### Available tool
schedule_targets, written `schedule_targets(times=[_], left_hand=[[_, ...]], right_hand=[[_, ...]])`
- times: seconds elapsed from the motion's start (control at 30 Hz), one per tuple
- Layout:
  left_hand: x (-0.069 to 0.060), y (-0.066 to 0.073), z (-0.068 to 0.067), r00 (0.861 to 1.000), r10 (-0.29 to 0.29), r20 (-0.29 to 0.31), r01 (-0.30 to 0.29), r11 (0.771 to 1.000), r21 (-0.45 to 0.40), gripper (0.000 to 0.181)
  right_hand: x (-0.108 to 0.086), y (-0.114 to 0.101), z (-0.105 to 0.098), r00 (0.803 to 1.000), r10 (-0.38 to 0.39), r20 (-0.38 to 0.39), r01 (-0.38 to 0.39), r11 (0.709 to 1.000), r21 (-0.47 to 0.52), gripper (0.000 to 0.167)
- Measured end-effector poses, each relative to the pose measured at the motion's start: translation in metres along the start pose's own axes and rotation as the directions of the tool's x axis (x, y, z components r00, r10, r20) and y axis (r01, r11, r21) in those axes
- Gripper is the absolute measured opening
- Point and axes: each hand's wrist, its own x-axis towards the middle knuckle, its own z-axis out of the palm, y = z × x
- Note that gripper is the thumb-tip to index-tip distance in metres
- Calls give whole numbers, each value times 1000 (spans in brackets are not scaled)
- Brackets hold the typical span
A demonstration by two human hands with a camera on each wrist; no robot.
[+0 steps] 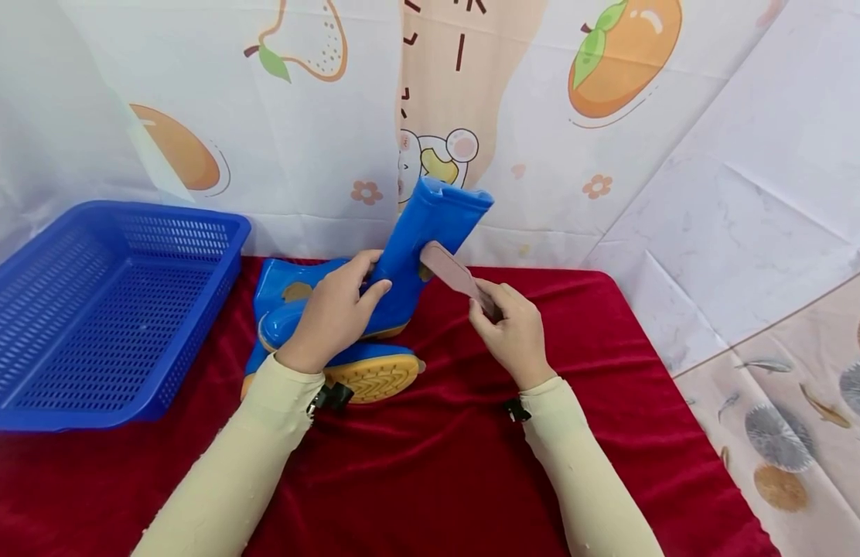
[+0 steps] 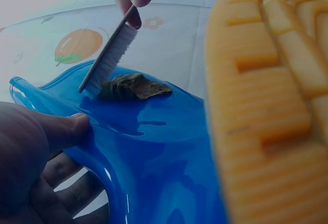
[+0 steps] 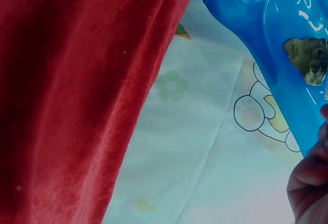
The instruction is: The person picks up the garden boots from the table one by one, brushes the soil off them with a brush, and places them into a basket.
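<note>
My left hand (image 1: 338,309) grips a blue rubber rain boot (image 1: 400,282) by its shaft, which tilts with the opening up. In the left wrist view, the thumb lies over the blue rubber. Between the fingers and thumb of my right hand (image 1: 517,329) is a flat-backed brush (image 1: 449,267). Its white bristles (image 2: 114,55) touch the shaft beside a brown, mud-like patch (image 2: 136,86). That patch also shows in the right wrist view, where the brush is mostly out of sight. A yellow sole (image 2: 266,106) fills the left wrist view's right side.
Under and behind the left hand lies more blue boot, with a yellow treaded sole (image 1: 377,377) and another brown patch (image 1: 297,292); overlap hides how many boots there are. A blue plastic basket (image 1: 193,340) stands at left on the red cloth (image 1: 430,480). A printed curtain (image 1: 541,178) hangs behind.
</note>
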Motion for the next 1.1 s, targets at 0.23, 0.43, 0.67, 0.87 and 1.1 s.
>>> schedule_targets(times=[0.23, 0.43, 0.67, 0.87, 1.1], left_hand=[[0, 0, 0, 1000, -1, 17, 1, 1000, 12, 45], [0, 1, 0, 999, -6, 32, 5, 1000, 26, 45], [0, -2, 1, 1000, 7, 4, -7, 1000, 19, 45], [1, -4, 0, 1000, 12, -3, -11, 1000, 18, 45], [0, -2, 0, 1000, 14, 8, -14, 1000, 21, 45]], right_hand=[[3, -2, -1, 999, -38, 3, 38, 999, 8, 29], [4, -5, -2, 997, -70, 17, 70, 997, 13, 29], [2, -1, -1, 1000, -7, 1, 7, 1000, -25, 22], [0, 1, -2, 999, 40, 4, -40, 998, -50, 19], [0, 0, -2, 1000, -11, 17, 11, 1000, 0, 19]])
